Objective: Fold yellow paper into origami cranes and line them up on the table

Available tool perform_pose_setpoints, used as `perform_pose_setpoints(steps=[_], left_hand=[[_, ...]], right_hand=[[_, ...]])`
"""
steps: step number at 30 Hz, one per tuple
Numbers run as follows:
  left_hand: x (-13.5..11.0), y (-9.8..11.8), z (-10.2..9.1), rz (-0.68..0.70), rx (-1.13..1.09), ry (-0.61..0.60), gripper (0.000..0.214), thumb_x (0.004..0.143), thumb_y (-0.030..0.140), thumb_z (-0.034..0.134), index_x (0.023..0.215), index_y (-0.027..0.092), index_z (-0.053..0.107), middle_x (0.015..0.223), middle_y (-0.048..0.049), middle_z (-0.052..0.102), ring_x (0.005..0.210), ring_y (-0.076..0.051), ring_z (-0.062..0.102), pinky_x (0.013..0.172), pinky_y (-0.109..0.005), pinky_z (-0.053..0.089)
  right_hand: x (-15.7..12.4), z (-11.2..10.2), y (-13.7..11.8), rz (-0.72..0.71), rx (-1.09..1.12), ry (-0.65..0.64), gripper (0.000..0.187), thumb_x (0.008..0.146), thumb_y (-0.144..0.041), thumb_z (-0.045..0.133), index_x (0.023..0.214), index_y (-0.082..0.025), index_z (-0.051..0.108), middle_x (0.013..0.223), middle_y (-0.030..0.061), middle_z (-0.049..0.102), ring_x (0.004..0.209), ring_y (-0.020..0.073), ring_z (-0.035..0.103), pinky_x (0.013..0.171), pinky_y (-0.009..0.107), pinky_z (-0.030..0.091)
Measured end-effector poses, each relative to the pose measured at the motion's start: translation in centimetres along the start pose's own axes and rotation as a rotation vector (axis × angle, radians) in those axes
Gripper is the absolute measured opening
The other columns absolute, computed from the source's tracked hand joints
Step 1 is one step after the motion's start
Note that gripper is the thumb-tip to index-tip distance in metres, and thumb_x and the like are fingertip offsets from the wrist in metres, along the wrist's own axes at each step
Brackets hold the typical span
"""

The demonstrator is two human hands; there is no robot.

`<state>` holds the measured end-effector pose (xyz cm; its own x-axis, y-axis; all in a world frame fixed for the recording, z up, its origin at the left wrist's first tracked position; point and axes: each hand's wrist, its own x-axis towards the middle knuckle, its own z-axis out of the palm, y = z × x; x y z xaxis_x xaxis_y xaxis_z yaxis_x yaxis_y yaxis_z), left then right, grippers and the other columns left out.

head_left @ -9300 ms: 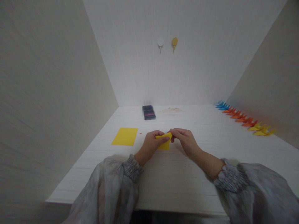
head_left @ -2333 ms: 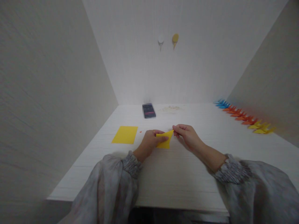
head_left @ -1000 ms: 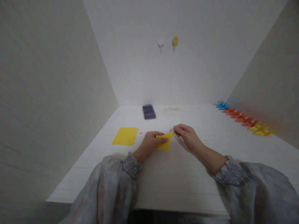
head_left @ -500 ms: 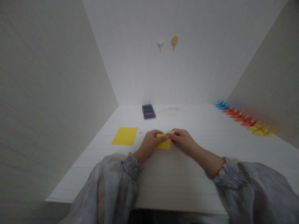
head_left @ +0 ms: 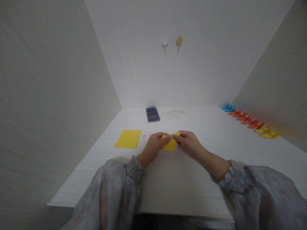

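From the near edge, a way runs over the desk [head_left: 187,188] between the left sleeve [head_left: 117,182] and right sleeve [head_left: 266,188], blocked where the left hand [head_left: 153,145] and right hand [head_left: 192,144] meet at the folded yellow paper [head_left: 170,146]. Room also opens between the right hand and the row of folded figures [head_left: 247,120] lining the right wall [head_left: 280,83]; beyond the left hand, a dark pixelated item [head_left: 153,114] lies in the way.

Booth-like papercraft workspace, three pale walls [head_left: 139,64], white tabletop [head_left: 187,188], lined-up folded-paper figures [head_left: 248,121]

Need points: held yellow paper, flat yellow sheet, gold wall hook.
Held yellow paper [head_left: 170,146]: head view, on its lower visible part.
Flat yellow sheet [head_left: 128,139]: head view, middle of its upper face.
Gold wall hook [head_left: 179,40]: head view, on its round plate.
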<state>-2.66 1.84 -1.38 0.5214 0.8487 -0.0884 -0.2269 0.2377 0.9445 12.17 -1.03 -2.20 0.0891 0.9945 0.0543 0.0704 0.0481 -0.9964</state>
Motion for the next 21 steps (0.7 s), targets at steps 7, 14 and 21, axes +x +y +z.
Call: perform_pose_setpoints(steps=[7,14,21], left_hand=[[-0.24,0.04,-0.19,-0.011,-0.008,-0.084,0.035,0.054,0.015,0.069,0.084,0.013,0.052,0.071,-0.0015,0.062,0.062,-0.012,0.059,0.063,-0.027,0.045],[-0.32,-0.21,-0.28,0.025,-0.08,-0.206,0.044,0.053,0.008,0.068,0.092,0.014,0.05,0.078,-0.0019,0.063,0.07,-0.012,0.059,0.07,-0.027,0.044],[-0.7,-0.03,-0.19,0.016,-0.087,-0.24,0.053,0.05,0.001,0.067,0.098,0.013,0.046,0.081,-0.0039,0.062,0.074,-0.013,0.059,0.071,-0.027,0.042]], right_hand=[[-0.17,0.13,-0.33,0.073,0.111,0.026,0.024,0.061,-0.036,0.063,0.051,-0.017,0.052,0.044,-0.0038,0.046,0.04,0.0069,0.036,0.041,0.022,0.024],[-0.05,-0.11,-0.46,0.054,0.181,0.012,0.021,0.061,-0.033,0.063,0.05,-0.017,0.055,0.049,-0.0006,0.051,0.044,0.0089,0.042,0.043,0.024,0.028],[0.07,-0.42,-0.36,0.075,0.22,0.002,0.02,0.06,-0.033,0.065,0.052,-0.016,0.057,0.048,0.0001,0.052,0.046,0.0105,0.045,0.045,0.025,0.031]])
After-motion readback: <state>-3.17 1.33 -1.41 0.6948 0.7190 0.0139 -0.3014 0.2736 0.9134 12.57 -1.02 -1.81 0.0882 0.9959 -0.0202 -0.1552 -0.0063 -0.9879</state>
